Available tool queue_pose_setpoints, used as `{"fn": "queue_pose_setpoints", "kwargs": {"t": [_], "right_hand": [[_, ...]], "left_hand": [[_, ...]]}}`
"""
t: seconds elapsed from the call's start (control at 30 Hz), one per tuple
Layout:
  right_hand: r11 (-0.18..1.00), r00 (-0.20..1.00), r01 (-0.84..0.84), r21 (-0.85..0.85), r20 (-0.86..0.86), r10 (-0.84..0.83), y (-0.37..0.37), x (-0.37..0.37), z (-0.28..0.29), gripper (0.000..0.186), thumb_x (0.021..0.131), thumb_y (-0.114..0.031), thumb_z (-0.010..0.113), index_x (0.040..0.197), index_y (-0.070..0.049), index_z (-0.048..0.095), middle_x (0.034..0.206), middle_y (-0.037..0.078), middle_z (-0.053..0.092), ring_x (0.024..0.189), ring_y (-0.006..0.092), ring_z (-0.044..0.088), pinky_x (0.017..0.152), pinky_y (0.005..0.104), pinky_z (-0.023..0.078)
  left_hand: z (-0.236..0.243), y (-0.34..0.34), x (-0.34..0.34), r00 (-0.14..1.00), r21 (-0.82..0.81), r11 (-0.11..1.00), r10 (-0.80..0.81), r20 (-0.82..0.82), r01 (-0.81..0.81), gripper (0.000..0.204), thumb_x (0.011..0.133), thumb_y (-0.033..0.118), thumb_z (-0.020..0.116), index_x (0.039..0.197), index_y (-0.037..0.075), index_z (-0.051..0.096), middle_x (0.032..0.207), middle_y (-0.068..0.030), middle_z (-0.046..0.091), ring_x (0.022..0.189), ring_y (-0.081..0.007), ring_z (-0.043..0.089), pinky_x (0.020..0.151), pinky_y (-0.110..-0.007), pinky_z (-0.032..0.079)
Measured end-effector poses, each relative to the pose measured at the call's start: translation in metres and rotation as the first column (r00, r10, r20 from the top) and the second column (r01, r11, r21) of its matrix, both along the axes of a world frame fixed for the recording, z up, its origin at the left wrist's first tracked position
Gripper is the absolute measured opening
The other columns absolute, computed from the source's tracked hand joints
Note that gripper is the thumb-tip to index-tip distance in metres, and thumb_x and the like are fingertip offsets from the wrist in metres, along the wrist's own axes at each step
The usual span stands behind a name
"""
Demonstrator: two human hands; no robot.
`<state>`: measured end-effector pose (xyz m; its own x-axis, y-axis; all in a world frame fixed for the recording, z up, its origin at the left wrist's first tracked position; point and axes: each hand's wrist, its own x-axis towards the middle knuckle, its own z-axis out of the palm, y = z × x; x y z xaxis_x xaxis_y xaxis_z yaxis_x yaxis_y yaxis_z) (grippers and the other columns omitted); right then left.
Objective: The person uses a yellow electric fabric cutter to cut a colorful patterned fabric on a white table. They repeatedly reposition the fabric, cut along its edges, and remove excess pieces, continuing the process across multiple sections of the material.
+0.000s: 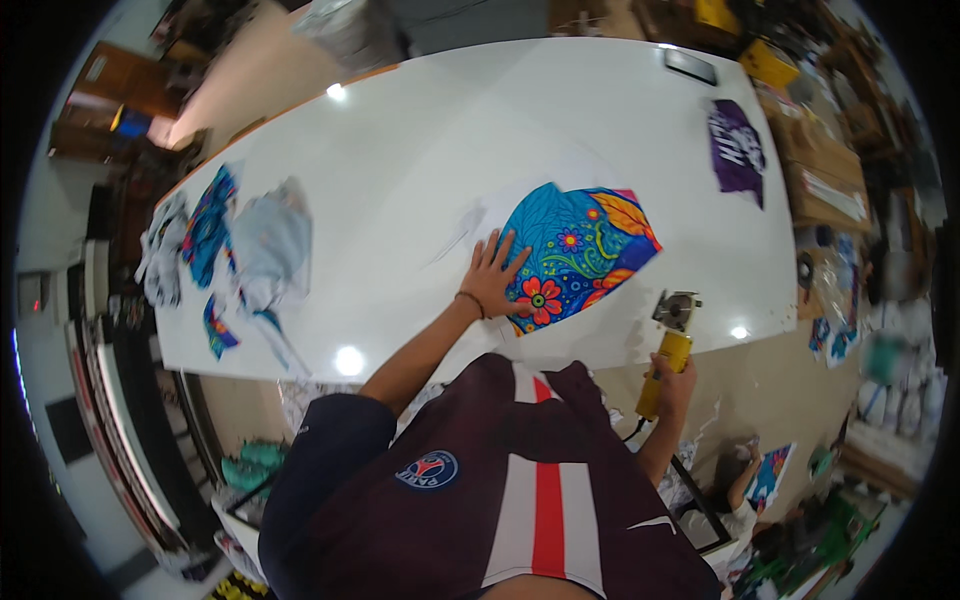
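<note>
My left hand [488, 282] lies flat with its fingers spread on the left edge of a bright floral fabric piece [585, 245], mostly blue with orange leaves and red flowers. The fabric rests on the white table [400, 180]. At the table's near edge, to the right of the fabric, my right hand [675, 385] is wrapped round the yellow body of an electric rotary cutter [668, 365]. Its metal head and round blade stand over the table edge, apart from the fabric. A dark cord runs from the cutter's lower end.
Loose grey fabric [275, 245] and colourful scraps [208, 225] lie on the table's left end. A purple printed cloth [736, 150] and a dark phone-like device [690, 67] are at the far right. Cardboard boxes [825, 175] stand beyond. At lower right, another person's arm [742, 485] is beside a printed piece.
</note>
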<state>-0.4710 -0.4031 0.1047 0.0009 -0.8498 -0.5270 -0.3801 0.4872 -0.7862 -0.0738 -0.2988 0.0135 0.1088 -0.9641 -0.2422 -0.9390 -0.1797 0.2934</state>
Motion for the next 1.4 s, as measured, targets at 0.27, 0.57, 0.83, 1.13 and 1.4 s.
{"fn": "queue_pose_setpoints", "kwargs": {"t": [0.27, 0.57, 0.83, 1.13, 1.4], "right_hand": [[0.978, 0.977, -0.208, 0.029, 0.053, 0.206, -0.014, 0.038, 0.012, 0.033, 0.083, -0.014, 0.082, 0.106, -0.002, 0.061, 0.080, 0.006, 0.064, 0.063, 0.0177, 0.065, 0.058, 0.0322, 0.055], [0.842, 0.841, -0.537, 0.051, 0.112, 0.529, 0.017, 0.087, -0.004, 0.043, 0.078, -0.017, 0.085, 0.111, -0.001, 0.064, 0.091, 0.007, 0.068, 0.073, 0.0163, 0.067, 0.068, 0.0327, 0.056], [0.779, 0.774, -0.616, 0.116, -0.091, 0.626, 0.048, 0.084, -0.020, 0.050, 0.075, -0.022, 0.086, 0.114, 0.002, 0.066, 0.097, 0.013, 0.073, 0.085, 0.0201, 0.071, 0.076, 0.0356, 0.057], [0.866, 0.852, -0.496, -0.063, -0.227, 0.472, 0.057, 0.059, 0.000, 0.042, 0.078, -0.019, 0.084, 0.110, -0.001, 0.064, 0.087, 0.009, 0.071, 0.073, 0.0170, 0.068, 0.068, 0.0332, 0.056], [0.833, 0.698, -0.553, -0.019, -0.556, 0.451, 0.109, 0.022, -0.010, 0.067, 0.077, -0.037, 0.084, 0.129, -0.005, 0.056, 0.101, 0.024, 0.074, 0.092, 0.0423, 0.073, 0.081, 0.0509, 0.056]], "left_hand": [[0.049, 0.091, 0.160, 0.944, 0.275, 0.940, 0.109, 0.312, -0.199, 0.138, 0.056, 0.089, 0.077, 0.167, 0.026, 0.025, 0.174, -0.0223, 0.006, 0.159, -0.0480, 0.003, 0.125, -0.067, 0.011], [-0.003, 0.159, 0.078, 0.801, 0.008, 0.804, 0.591, 0.095, -0.595, 0.099, 0.094, 0.072, 0.056, 0.168, 0.017, 0.021, 0.172, -0.0260, 0.007, 0.158, -0.0506, 0.004, 0.124, -0.068, 0.011], [-0.012, 0.180, 0.006, 0.694, 0.028, 0.694, 0.716, 0.078, -0.719, 0.095, 0.097, 0.070, 0.052, 0.167, 0.012, 0.024, 0.170, -0.0335, 0.006, 0.156, -0.0568, 0.000, 0.123, -0.069, 0.005], [-0.002, 0.216, 0.017, 0.819, -0.132, 0.818, 0.571, 0.057, -0.561, 0.091, 0.094, 0.065, 0.061, 0.160, 0.006, 0.039, 0.168, -0.0298, 0.020, 0.157, -0.0484, 0.016, 0.125, -0.063, 0.015], [-0.024, 0.239, 0.074, 0.882, -0.312, 0.833, 0.470, -0.038, -0.458, 0.093, 0.093, 0.055, 0.069, 0.162, 0.006, 0.031, 0.170, -0.0243, 0.022, 0.159, -0.0421, 0.016, 0.127, -0.059, 0.013]]}}
